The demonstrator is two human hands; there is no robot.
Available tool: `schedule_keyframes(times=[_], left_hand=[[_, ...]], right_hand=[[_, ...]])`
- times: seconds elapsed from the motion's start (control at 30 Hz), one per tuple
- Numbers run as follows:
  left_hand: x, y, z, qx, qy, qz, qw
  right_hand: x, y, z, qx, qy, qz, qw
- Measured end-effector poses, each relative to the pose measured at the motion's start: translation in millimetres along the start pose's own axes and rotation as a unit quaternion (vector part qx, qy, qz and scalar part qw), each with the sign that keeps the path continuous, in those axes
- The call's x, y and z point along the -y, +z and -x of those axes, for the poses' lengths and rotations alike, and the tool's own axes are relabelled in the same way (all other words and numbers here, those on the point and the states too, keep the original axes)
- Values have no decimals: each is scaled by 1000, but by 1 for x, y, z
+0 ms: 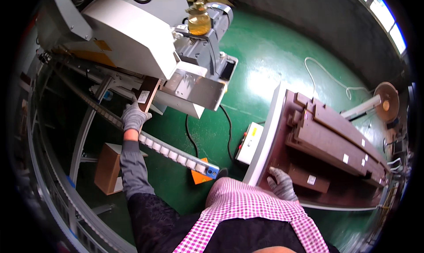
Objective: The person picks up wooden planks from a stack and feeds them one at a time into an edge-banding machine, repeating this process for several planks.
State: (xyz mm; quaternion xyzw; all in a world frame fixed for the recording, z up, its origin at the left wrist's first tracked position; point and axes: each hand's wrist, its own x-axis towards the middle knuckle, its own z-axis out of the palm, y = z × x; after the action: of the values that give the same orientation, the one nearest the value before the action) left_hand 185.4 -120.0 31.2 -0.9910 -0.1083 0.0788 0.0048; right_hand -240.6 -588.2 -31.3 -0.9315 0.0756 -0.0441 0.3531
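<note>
My left hand (134, 116), in a grey striped knit glove, grips the near end of a brown board (149, 92) bearing a white label. The board's far end lies under the white housing of a machine (132, 32). On the right, my right hand (282, 184), gloved the same way, rests with fingers apart over a dark brown tabletop. A short brown board (309, 179) with a white label lies just beside it, not in its grasp.
Longer brown boards (335, 138) are stacked on the white-edged table (267, 138). A roller rail (170, 152) runs across my left side. A control box (249, 142) and black cables lie on the green floor. A motor (198, 45) with an oil jar (198, 21) adjoins the machine. A round fan (386, 102) stands far right.
</note>
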Motion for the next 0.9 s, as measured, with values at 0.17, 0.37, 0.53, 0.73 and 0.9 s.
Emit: schedule_keyframes(times=[0.17,0.37,0.53,0.73,0.9], left_hand=[[-32,-38,158,28,131,-29,991],[-161,-1,316,54,539,-3,841],[-306,54,430,64,693,85,713],[-379,100,491,61,749,100,652],[-341,138,492,118,675,128,717]], right_hand=[[22,-31,-17,-6,-109,-5,994],[5,-68,-1,28,-190,69,979],[-61,-102,44,59,-72,131,987],[-178,-155,108,-20,-17,172,985],[-245,-145,127,102,110,252,956]])
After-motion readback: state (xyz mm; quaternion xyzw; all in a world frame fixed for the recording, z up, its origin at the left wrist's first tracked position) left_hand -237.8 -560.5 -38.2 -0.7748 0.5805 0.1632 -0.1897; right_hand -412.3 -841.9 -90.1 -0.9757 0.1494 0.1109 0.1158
